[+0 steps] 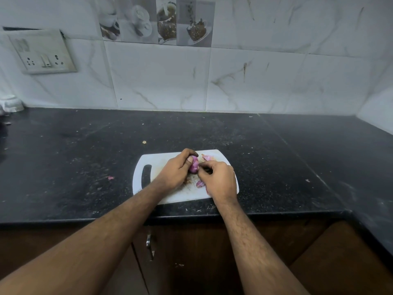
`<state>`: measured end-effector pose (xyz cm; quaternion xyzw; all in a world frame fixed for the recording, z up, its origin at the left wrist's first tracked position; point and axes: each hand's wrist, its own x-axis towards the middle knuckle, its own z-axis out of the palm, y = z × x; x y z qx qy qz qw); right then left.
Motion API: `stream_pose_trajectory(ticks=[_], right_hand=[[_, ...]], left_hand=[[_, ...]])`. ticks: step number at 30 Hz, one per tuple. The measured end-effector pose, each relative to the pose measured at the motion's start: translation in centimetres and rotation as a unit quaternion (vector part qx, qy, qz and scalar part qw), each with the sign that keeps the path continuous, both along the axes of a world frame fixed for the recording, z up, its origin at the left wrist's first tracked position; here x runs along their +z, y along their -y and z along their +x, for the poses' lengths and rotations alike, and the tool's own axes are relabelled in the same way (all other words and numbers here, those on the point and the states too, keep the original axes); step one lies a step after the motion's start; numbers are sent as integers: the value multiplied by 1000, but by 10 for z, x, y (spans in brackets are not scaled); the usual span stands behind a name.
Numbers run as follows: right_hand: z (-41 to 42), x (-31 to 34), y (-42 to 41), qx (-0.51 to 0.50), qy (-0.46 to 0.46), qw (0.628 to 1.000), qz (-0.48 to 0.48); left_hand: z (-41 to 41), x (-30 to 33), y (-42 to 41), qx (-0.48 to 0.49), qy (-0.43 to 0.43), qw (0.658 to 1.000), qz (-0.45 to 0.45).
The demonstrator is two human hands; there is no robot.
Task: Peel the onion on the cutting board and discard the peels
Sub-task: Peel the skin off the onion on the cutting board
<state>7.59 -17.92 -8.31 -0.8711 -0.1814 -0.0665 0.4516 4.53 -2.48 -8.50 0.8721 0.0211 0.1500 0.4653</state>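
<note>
A small purple onion (194,165) is held just above the white cutting board (161,160) near the counter's front edge. My left hand (176,171) wraps around it from the left, thumb on top. My right hand (219,179) pinches at the onion's right side with thumb and fingertips; whether a strip of skin is between them is hidden. Loose pink peels lie on the board: one pile (207,157) at its far edge, another piece (200,184) between my hands. Brown crumbs of skin dust the board's middle.
The black stone counter (276,156) runs to a tiled wall, with a corner at the right. One stray peel (110,178) lies left of the board. A white object (11,103) sits far left, a socket plate (44,52) on the wall. Wooden cabinet doors (191,252) are below.
</note>
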Motion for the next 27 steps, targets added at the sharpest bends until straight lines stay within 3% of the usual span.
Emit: stream_pose_trajectory(ticks=[9, 17, 27], right_hand=[[1, 0, -5, -25, 22, 996, -86], [4, -1, 1, -105, 20, 994, 32], [2, -4, -2, -12, 29, 999, 45]], left_hand=[[-1, 1, 0, -15, 1, 1000, 12], [-2, 0, -3, -11, -10, 999, -48], [0, -3, -3, -12, 9, 1000, -19]])
